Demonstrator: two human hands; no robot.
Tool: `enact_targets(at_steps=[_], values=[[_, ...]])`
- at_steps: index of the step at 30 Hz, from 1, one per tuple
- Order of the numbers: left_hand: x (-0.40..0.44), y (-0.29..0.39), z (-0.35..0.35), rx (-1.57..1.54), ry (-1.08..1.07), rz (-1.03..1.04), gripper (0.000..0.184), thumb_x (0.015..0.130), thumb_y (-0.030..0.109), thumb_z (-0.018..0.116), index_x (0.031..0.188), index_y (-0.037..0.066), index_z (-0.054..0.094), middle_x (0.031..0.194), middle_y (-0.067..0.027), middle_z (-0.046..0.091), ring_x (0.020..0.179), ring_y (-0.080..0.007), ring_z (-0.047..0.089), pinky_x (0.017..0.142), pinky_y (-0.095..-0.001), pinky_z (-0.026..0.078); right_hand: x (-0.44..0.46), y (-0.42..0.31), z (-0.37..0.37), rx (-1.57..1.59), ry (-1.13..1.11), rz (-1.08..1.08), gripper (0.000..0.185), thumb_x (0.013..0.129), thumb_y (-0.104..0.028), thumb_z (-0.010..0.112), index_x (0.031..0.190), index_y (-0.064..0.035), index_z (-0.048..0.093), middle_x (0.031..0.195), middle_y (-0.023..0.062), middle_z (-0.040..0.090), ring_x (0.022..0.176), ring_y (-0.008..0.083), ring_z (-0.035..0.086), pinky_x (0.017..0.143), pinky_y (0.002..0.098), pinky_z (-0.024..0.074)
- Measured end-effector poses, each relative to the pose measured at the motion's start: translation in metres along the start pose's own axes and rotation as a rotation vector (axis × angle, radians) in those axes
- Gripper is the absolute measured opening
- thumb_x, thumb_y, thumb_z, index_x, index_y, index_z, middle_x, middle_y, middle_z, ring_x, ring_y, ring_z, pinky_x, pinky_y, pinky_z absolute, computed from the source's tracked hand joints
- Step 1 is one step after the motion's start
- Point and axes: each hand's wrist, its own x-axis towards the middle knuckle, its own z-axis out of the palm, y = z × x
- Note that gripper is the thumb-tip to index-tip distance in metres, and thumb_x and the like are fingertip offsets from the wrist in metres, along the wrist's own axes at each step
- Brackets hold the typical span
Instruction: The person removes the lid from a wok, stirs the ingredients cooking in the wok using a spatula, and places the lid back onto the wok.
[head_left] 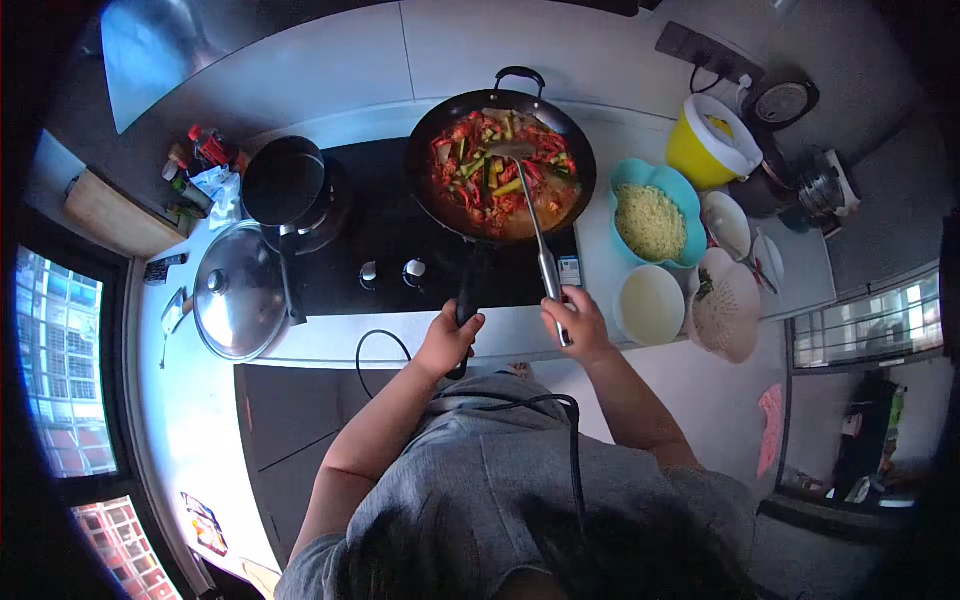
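Pale tiles [500, 60] rise behind a light table [335, 348] with a black hob [380, 200] set into it, as my remote feed shows. On the hob's right side sits the wok [418, 160], holding red and green food [470, 185] in liquid. I have the left grip [446, 342] closed around the wok's handle, presumably to steady it against the spatula [535, 215]; the right grip [580, 322] is clasped round the spatula near its end, which lets the blade reach the food while the fingers stay well apart from it. I see the lid [235, 305] on the left, just beside the pot [262, 185], a spot that leaves the wok uncovered. To the right, the blue bowl [690, 203] of pale shreds stands near the white bowl [630, 320] and the pink colander [735, 315], grouped, I judge, for easy reach. Writing gives me nothing legible: the hob's sticker [569, 268] is too small, and the red bottle [212, 148] and printed packet [205, 523] are too blurred.
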Motion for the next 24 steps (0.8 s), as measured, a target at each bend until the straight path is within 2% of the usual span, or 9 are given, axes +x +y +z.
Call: enact_targets(at_steps=[9,24], values=[[-0.001,0.002,0.000,0.034,-0.003,-0.001,0.026,0.087,0.024,0.057,0.098,0.005,0.043,0.065,-0.0031,0.048,0.051,-0.0125,0.049,0.046,-0.0271,0.045,-0.021,0.003,0.026,0.088,0.026,0.064,0.031,0.071,-0.014,0.070,0.098,-0.0091,0.056,0.096,0.0152,0.052,0.083,0.0349,0.055,0.067,0.0416,0.0472],[0.001,-0.001,0.000,0.030,0.010,0.000,0.023,0.087,0.022,0.056,0.095,0.006,0.043,0.064,-0.0031,0.048,0.050,-0.0122,0.049,0.045,-0.0269,0.045,-0.020,-0.001,0.025,0.115,0.011,0.106,0.029,0.073,-0.013,0.068,0.099,-0.0094,0.056,0.098,0.0156,0.052,0.085,0.0345,0.055,0.070,0.0406,0.0474]])
